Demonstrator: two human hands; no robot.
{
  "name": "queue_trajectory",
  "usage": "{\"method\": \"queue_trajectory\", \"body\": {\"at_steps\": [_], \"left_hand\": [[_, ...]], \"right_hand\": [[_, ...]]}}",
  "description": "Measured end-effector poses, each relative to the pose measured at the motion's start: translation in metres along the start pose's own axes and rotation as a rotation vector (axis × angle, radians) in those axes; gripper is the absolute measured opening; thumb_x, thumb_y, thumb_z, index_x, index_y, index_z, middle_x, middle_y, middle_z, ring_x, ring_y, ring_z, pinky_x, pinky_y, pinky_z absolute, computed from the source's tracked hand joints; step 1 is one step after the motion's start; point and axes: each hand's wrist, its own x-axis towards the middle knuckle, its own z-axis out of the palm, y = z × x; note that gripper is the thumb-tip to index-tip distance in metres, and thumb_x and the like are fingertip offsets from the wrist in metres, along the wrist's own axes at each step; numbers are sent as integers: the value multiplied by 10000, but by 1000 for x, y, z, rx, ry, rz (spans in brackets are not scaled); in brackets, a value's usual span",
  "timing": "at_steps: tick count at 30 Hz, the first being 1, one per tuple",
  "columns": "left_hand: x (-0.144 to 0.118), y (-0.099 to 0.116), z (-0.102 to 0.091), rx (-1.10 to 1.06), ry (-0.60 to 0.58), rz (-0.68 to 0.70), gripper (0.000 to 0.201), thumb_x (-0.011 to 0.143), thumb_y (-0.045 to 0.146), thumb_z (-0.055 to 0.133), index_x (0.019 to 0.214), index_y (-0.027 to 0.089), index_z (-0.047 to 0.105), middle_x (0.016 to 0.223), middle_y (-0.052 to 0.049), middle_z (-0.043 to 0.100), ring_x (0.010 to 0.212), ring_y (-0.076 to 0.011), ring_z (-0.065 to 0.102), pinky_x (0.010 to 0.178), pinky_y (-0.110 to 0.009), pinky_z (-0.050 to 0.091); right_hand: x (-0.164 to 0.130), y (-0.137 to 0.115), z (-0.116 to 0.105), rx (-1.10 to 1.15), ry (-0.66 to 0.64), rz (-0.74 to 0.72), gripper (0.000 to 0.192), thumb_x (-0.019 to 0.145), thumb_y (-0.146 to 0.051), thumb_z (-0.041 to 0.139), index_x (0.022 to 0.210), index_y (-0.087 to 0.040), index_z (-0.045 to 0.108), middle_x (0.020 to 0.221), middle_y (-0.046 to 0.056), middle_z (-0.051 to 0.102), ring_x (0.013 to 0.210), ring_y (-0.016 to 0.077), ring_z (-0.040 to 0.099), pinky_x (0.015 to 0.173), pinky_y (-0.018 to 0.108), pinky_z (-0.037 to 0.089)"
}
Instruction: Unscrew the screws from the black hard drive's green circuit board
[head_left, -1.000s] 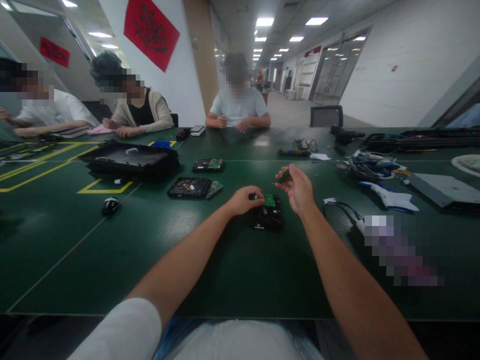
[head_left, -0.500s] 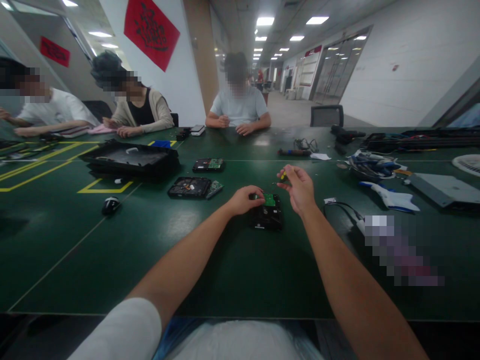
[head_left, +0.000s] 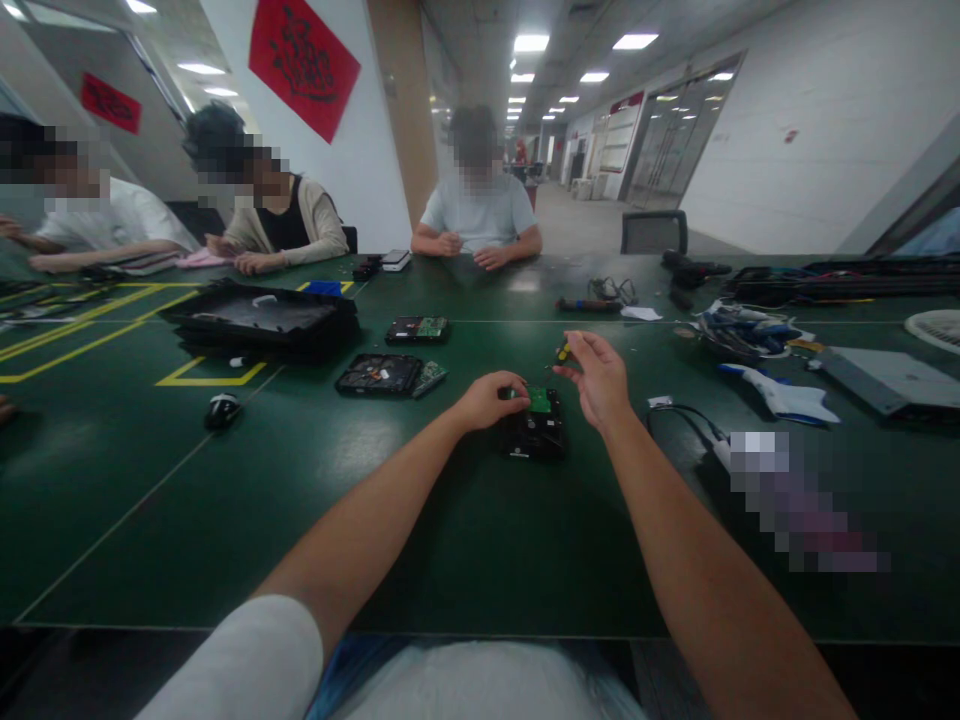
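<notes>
In front of me a black hard drive (head_left: 534, 436) with a green circuit board (head_left: 539, 400) lies flat on the table. My left hand (head_left: 491, 400) is closed on its left side, thumb and fingers at the board's edge. Above the drive's far right corner, my right hand (head_left: 596, 375) pinches a small yellow-and-black screwdriver (head_left: 564, 350). Its thin tip points down to the left and looks apart from the drive. Farther left sit a second hard drive (head_left: 379, 374), a loose circuit board (head_left: 429, 378) beside it, and a third drive (head_left: 417, 329) behind.
Stacked black trays (head_left: 259, 318) and a computer mouse (head_left: 222, 411) are on the left. To the right lie a cable (head_left: 686, 408), a glove (head_left: 784, 393), a grey metal box (head_left: 889, 380) and a bundle of wires (head_left: 742, 330). Several people sit across the table (head_left: 420, 560).
The screwdriver has turned slightly in my right hand, showing more of its yellow-and-black handle. My left hand and the drive stay put. Another person's fingers have appeared at the left edge.
</notes>
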Motion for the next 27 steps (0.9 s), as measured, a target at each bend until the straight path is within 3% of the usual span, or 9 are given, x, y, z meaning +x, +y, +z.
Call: {"method": "queue_trajectory", "body": {"at_steps": [6, 14, 22, 27], "left_hand": [[0, -3, 0, 23, -6, 9, 160, 841, 342, 767, 951, 227, 768, 1203, -67, 721, 1158, -241, 663, 1115, -428, 439], [0, 0, 0, 18, -4, 0, 158, 850, 349, 760, 950, 227, 770, 1206, -69, 720, 1154, -243, 664, 1117, -433, 443], [0, -1, 0, 22, -4, 0, 159, 840, 341, 770, 949, 225, 773, 1205, -66, 722, 1144, -242, 667, 1109, -426, 446], [0, 0, 0, 20, -8, -1, 151, 850, 335, 762, 947, 220, 767, 1205, -62, 722, 1144, -232, 666, 1108, -410, 442]], "right_hand": [[1, 2, -1, 82, -25, 36, 362, 804, -562, 771, 949, -245, 671, 962, 27, 745, 912, 189, 721, 671, 291, 634], [0, 0, 0, 21, 3, 8, 336, 742, -510, 838, 938, -272, 705, 862, -30, 674, 799, 131, 647, 625, 240, 613], [0, 1, -2, 93, -63, 50, 363, 783, -563, 790, 906, -240, 682, 906, 15, 719, 898, 181, 695, 672, 287, 631], [-1, -2, -1, 66, -40, 39, 328, 745, -493, 843, 927, -263, 696, 867, -24, 692, 804, 141, 651, 597, 236, 595]]}}
